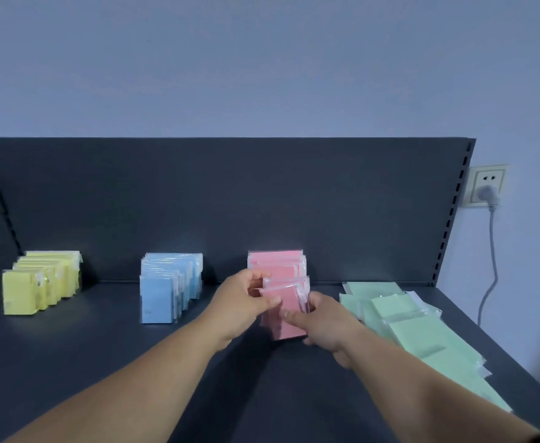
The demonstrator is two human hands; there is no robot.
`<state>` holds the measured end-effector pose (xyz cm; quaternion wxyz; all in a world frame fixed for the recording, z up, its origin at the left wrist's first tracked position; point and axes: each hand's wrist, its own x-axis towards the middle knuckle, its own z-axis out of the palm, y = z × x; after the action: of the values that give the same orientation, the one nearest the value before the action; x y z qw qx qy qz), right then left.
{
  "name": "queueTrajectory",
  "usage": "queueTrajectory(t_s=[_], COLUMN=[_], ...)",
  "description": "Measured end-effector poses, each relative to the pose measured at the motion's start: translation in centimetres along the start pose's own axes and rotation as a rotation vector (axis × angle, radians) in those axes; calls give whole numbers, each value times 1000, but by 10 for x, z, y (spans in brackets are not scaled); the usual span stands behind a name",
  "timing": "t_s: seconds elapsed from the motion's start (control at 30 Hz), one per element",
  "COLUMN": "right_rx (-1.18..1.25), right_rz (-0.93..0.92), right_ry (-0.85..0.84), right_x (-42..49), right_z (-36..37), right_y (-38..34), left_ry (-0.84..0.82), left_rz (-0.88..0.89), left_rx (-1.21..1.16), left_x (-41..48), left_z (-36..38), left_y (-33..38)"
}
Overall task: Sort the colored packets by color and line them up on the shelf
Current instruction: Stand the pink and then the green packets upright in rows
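On the dark shelf [102, 346] stand three upright rows of packets: yellow packets [22, 295] at the left, blue packets [160, 298] beside them, pink packets [276, 263] in the middle. My left hand [240, 305] grips the left edge of the front pink packets [289, 311], thumb across their face. My right hand [323, 324] holds the same pink packets from the right, fingers curled round their edge. Several green packets [416, 334] lie flat and overlapping along the right side of the shelf.
The shelf's dark back panel [230, 203] rises behind the rows. A slotted upright [451, 219] ends the shelf at the right. On the wall beyond it, a socket [486, 187] holds a plug with a grey cable hanging down.
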<state>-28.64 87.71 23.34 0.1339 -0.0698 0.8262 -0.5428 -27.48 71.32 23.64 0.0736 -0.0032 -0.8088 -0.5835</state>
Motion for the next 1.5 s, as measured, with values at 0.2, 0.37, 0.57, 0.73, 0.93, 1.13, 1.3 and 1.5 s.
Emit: queueTrajectory(t_s=[0.2, 0.37, 0.57, 0.73, 0.93, 1.13, 1.3, 1.5], right_rx=[-217, -342, -263, -316, -339, -423, -391, -316], right_rz=[-38, 49, 66, -7, -18, -3, -32, -36], right_ry=[183, 186, 245, 371, 223, 121, 159, 53], right_x=[29, 43, 60, 62, 73, 78, 78, 77], right_z=[9, 10, 19, 19, 21, 28, 23, 13], right_y=[-11, 0, 5, 3, 6, 1, 1, -2], left_ry=[145, 152, 148, 101, -37, -162, -160, -154], left_rz=[170, 101, 79, 152, 5, -94, -111, -97], left_rx=[119, 319, 507, 450, 525, 492, 495, 478], left_x=[35, 45, 49, 51, 54, 64, 68, 70], left_z=[-13, -16, -15, -13, -16, -3, -4, -3], left_y=[-10, -35, -41, -42, -45, -42, -39, -45])
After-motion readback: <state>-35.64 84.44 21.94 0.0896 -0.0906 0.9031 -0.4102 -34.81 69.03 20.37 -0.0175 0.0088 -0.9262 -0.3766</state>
